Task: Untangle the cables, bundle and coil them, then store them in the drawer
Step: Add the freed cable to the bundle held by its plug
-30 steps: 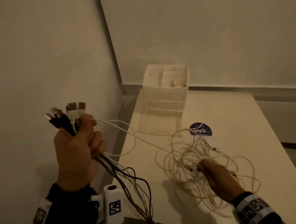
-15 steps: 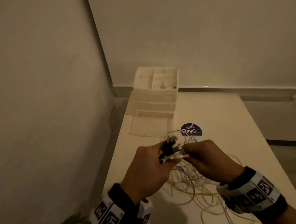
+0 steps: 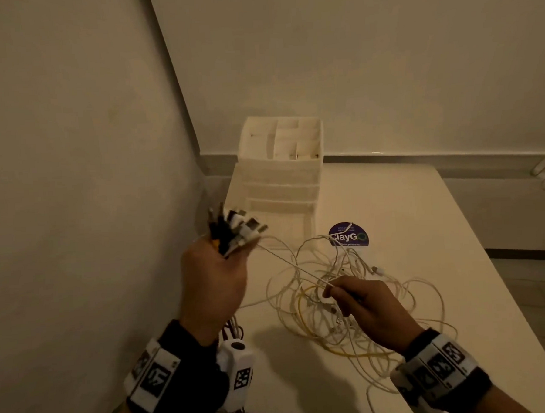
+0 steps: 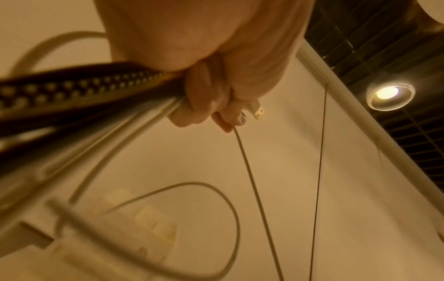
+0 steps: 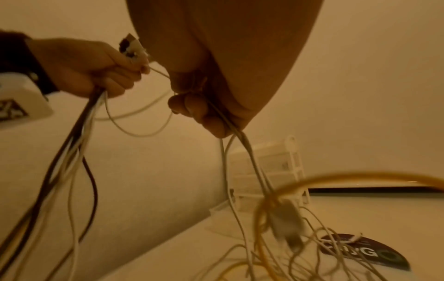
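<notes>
Cables (image 3: 348, 300) on table (image 3: 424, 230), before drawer unit (image 3: 282, 171).

A plain room corner: bare walls (image 3: 383, 58), white table (image 3: 407, 218), small drawer organizer (image 3: 282, 171).

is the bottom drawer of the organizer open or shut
Open. The bottom drawer juts forward from the white organizer onto the table; nothing is visible inside it.

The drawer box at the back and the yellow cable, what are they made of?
The drawer box looks like matte off-white plastic: thin moulded dividers on top, and ribbed, see-through-looking sides in the right wrist view. The yellow cable looks rubbery or soft plastic with a smooth coat: it bends in loose loops on the table. Neither is certain in this dim light.
</notes>
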Tool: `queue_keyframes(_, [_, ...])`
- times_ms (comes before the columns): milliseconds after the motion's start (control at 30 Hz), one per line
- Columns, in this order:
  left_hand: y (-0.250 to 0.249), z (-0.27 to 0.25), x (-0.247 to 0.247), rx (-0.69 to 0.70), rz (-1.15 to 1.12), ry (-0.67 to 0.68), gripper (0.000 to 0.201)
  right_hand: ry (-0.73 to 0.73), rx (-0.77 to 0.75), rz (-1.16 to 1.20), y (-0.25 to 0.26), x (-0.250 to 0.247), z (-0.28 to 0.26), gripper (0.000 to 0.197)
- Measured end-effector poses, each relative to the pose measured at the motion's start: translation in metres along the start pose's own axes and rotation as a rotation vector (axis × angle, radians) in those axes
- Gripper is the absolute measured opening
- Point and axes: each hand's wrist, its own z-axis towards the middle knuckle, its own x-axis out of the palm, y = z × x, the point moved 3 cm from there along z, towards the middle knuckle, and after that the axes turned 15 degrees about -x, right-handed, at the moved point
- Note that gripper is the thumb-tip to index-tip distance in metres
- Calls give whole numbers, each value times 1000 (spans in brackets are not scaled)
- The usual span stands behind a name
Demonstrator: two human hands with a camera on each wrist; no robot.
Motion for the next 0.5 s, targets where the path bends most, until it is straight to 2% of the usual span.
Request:
queue_keyframes(133, [2,12,-42,17,-150,-207,17,115,33,-124,-23,7,-2,20])
queue_keyframes(200, [4,16,-63,7,-216,-244,27,136,85,-139,-32,7,-3,19])
queue_keyframes(267, [6,17,-72,5,-239,-252,28,122,107,-152,-31,5,-1,19])
queue_keyframes(400, [17,9,-64,-82,-164,-187,9,-11,160,-29,-16,-5,17,17])
queue_keyframes(500, [33,-1,-56,-163,-103,-94,11,13,158,32,9,-19,20,16])
